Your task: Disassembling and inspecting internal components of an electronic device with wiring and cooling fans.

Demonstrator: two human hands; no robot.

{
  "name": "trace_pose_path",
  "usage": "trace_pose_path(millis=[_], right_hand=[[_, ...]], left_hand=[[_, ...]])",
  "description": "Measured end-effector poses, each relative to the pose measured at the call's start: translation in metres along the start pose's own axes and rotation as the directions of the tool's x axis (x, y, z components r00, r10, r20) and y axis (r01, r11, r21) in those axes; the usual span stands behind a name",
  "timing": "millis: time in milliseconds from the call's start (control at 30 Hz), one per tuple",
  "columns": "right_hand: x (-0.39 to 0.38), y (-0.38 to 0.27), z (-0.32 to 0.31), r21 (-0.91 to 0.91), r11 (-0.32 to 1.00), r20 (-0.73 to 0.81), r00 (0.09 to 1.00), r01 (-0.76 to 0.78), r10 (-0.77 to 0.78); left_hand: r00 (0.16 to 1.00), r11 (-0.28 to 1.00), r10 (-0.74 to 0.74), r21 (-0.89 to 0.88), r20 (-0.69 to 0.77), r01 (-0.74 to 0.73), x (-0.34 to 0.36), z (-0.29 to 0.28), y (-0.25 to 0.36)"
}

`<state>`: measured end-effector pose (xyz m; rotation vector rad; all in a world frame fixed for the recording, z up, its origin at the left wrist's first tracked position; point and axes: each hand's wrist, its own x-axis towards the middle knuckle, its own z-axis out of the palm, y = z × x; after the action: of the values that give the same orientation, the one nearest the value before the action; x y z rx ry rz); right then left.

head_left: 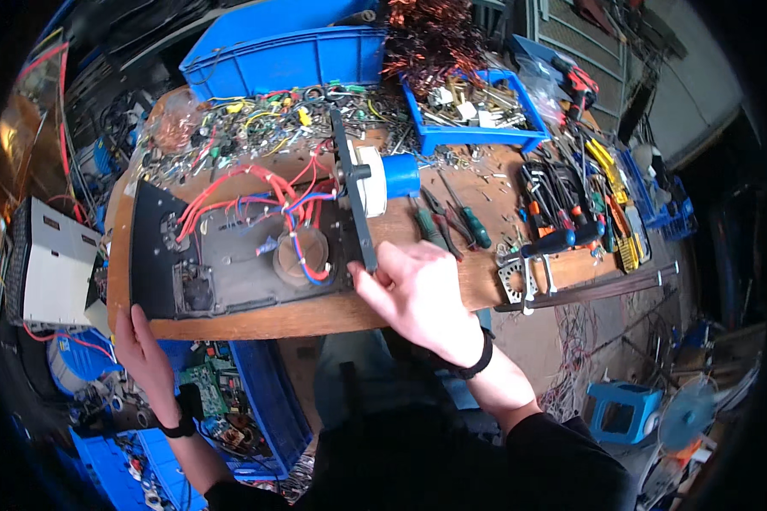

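A black metal equipment chassis point(247, 281) lies on the wooden workbench in front of me. Its inside faces up, showing red and blue wires point(239, 180) and a round, dusty part point(301, 257). The right panel point(354, 196) stands upright, with a white and blue cylindrical fitting point(392, 180) on its outer side. My right hand point(430, 302) pinches the near end of that panel between thumb and fingers. At the near left corner, my left hand point(145, 358) rests its stretched fingers against the chassis edge.
Screwdrivers and pliers point(452, 221) lie right of the chassis. Loose screws and wire scraps point(256, 123) cover the bench's far side. Behind stand a blue crate point(290, 64) and a blue tray point(477, 134) of metal pieces. Below the bench, a blue bin point(268, 400) holds circuit boards.
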<state>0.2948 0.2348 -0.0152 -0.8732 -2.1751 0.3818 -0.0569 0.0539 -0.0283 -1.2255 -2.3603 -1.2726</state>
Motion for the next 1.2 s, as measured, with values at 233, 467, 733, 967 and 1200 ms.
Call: trace_pose_path(millis=[233,467,733,967,1200], right_hand=[[-0.036,0.0,-0.031,0.019,0.994,0.064,0.993,-0.104,0.103],[-0.06,0.019,-0.044,0.412,0.887,0.116,0.978,-0.208,0.175],[-0.051,0.03,-0.024,0.638,0.696,-0.036,0.89,-0.329,0.454],[-0.058,0.03,-0.015,0.567,0.807,-0.043,0.972,-0.166,0.23],[-0.05,0.023,-0.017,0.517,0.842,-0.042,0.978,-0.155,0.206]], left_hand=[[0.999,1.0,0.03,0.003,0.045,-0.03,-0.021,0.005,0.01],[0.952,0.995,-0.045,-0.099,-0.301,0.016,-0.057,0.013,0.047],[0.912,0.884,0.395,-0.312,0.107,-0.347,-0.046,0.056,0.155],[0.737,0.802,0.597,-0.222,0.316,-0.554,0.0,0.116,0.205],[0.705,0.767,0.642,-0.253,0.303,-0.59,0.005,0.134,0.216]])
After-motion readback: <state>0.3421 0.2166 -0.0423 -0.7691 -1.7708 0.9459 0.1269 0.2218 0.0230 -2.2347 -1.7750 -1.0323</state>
